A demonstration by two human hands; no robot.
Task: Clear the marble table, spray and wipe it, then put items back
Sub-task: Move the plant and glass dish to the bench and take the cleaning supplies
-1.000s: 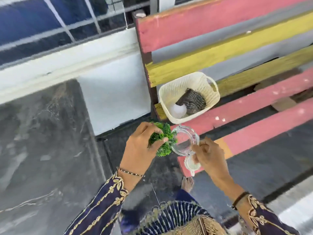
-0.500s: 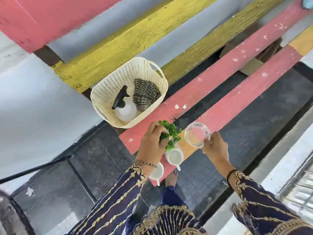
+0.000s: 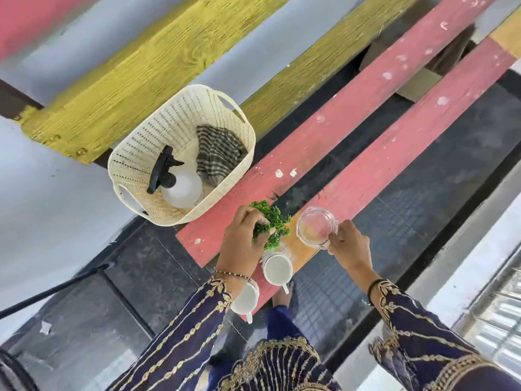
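Observation:
My left hand (image 3: 244,241) grips a small green artificial plant (image 3: 272,221) just above the near end of the pink bench slat (image 3: 352,114). My right hand (image 3: 348,244) holds a clear glass jar (image 3: 317,225) by its rim, low over the second pink slat. Two white cups stand on the slat ends: one (image 3: 277,269) below the plant, another (image 3: 245,299) partly hidden under my left wrist. A cream plastic basket (image 3: 180,128) sits on the bench to the left, holding a white spray bottle (image 3: 180,187) with a black trigger and a striped cloth (image 3: 217,153).
The bench has pink and yellow wooden slats (image 3: 146,69) with gaps showing the dark tiled floor (image 3: 423,193). A thin black rod (image 3: 53,289) crosses the floor at the left. A white wall (image 3: 42,193) rises behind the basket. My foot shows below the cups.
The view swung from the marble table to the bench. Both hands lowered the plant and the glass jar toward the pink slats beside the cups.

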